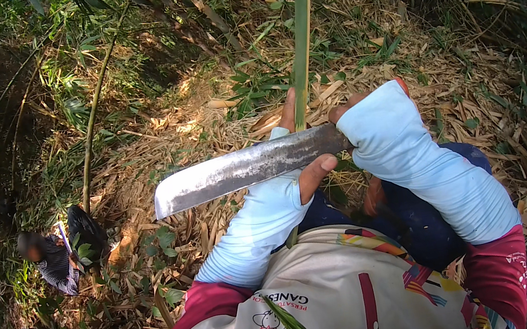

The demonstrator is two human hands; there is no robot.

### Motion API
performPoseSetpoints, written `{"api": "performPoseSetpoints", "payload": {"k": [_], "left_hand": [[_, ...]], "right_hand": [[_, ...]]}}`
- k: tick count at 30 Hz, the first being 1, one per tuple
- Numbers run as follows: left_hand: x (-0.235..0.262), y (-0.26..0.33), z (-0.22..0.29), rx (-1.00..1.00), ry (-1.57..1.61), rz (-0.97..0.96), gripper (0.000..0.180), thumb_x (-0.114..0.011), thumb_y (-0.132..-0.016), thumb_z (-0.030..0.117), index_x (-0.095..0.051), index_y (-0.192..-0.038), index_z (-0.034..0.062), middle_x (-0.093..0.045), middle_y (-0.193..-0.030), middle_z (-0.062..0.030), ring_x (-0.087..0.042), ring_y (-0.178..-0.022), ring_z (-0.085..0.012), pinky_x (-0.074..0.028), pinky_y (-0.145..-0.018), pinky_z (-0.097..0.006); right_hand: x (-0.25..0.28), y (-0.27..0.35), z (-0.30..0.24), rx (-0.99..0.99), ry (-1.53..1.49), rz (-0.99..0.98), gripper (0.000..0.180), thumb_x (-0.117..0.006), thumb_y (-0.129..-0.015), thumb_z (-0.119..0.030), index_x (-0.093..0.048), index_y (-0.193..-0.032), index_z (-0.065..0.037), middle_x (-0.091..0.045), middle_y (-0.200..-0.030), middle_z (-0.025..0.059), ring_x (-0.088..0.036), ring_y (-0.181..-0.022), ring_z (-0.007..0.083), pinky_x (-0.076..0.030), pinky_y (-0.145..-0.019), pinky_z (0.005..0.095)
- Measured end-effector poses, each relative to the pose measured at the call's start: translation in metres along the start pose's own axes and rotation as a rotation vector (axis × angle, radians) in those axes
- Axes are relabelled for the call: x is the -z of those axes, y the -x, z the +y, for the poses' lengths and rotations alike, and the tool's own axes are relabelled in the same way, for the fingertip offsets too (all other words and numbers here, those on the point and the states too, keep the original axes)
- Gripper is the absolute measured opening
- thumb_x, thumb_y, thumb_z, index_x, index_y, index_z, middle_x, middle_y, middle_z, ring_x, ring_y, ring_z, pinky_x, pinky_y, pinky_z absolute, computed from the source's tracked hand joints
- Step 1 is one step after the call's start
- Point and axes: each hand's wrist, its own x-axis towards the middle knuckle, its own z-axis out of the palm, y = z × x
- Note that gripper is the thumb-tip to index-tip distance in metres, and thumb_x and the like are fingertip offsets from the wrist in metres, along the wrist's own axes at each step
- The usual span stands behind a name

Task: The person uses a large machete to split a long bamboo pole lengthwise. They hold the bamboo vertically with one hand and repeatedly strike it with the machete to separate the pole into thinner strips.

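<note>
My right hand (pixel 342 113) is closed around the handle end of a machete (pixel 244 169); a light blue sleeve covers most of that hand. The broad blade, dark with a bright worn tip, points left and lies across a long green bamboo strip (pixel 302 41). Under the blade, my left hand (pixel 301 171) holds the strip, its index finger along one side and its thumb showing below the blade. The palm and other fingers are hidden by the blade and sleeve. Upward, the strip runs away from me and out of the picture.
Dry bamboo leaves and husks (pixel 160 145) cover the ground. On the left a person (pixel 58 264) sits beside a thin leaning bamboo stem (pixel 95 114), holding a pale flat thing. Dense bamboo stands at the back. A green leafy strip (pixel 290 322) hangs before my shirt.
</note>
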Motion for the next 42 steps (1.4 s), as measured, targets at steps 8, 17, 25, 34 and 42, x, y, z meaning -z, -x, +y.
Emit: {"api": "performPoseSetpoints", "payload": {"k": [8, 17, 25, 34, 42], "left_hand": [[-0.003, 0.0, -0.008, -0.034, -0.016, 0.025, 0.102, -0.074, -0.09, 0.026, -0.002, -0.158, 0.0018, -0.068, -0.11, -0.0101, -0.06, -0.106, -0.0164, -0.042, -0.101, -0.031], [-0.008, 0.002, -0.008, -0.066, -0.139, 0.094, 0.084, -0.07, -0.089, 0.023, -0.02, -0.154, 0.0001, -0.068, -0.109, -0.0133, -0.062, -0.101, -0.0207, -0.048, -0.091, -0.034], [-0.011, 0.001, -0.007, -0.027, -0.098, 0.12, 0.084, -0.075, -0.087, 0.034, -0.031, -0.148, -0.0034, -0.061, -0.123, -0.015, -0.059, -0.111, -0.0206, -0.045, -0.098, -0.034], [-0.02, 0.004, -0.002, -0.052, -0.097, 0.208, 0.065, -0.075, -0.088, 0.024, -0.042, -0.139, -0.0006, -0.065, -0.112, -0.0098, -0.06, -0.102, -0.016, -0.048, -0.09, -0.031], [-0.024, 0.002, -0.007, -0.072, -0.084, 0.263, 0.049, -0.074, -0.089, 0.018, -0.05, -0.128, 0.0014, -0.067, -0.105, -0.0083, -0.062, -0.096, -0.0153, -0.051, -0.085, -0.031]], "right_hand": [[0.002, 0.001, -0.001, -0.017, 0.035, -0.029, 0.01, -0.065, -0.073, -0.019, -0.065, -0.083, -0.017, -0.059, -0.063, -0.0016, -0.066, -0.06, 0.0202, -0.039, -0.048, 0.0431], [0.003, 0.001, 0.001, -0.022, 0.036, -0.063, 0.013, -0.065, -0.074, -0.019, -0.066, -0.086, -0.017, -0.061, -0.064, -0.0011, -0.066, -0.061, 0.0206, -0.038, -0.047, 0.0444], [0.0, 0.001, 0.002, -0.013, 0.027, -0.042, 0.011, -0.065, -0.073, -0.019, -0.066, -0.084, -0.016, -0.06, -0.062, -0.0004, -0.066, -0.059, 0.021, -0.037, -0.047, 0.0444], [0.0, 0.002, 0.001, -0.038, 0.011, -0.01, 0.011, -0.065, -0.074, -0.02, -0.065, -0.084, -0.016, -0.06, -0.061, -0.0003, -0.065, -0.058, 0.0214, -0.039, -0.049, 0.0441], [0.006, 0.0, 0.001, -0.097, 0.012, -0.066, 0.017, -0.071, -0.066, -0.018, -0.064, -0.08, -0.013, -0.058, -0.064, 0.0062, -0.064, -0.063, 0.0272, -0.045, -0.059, 0.0413]]}}
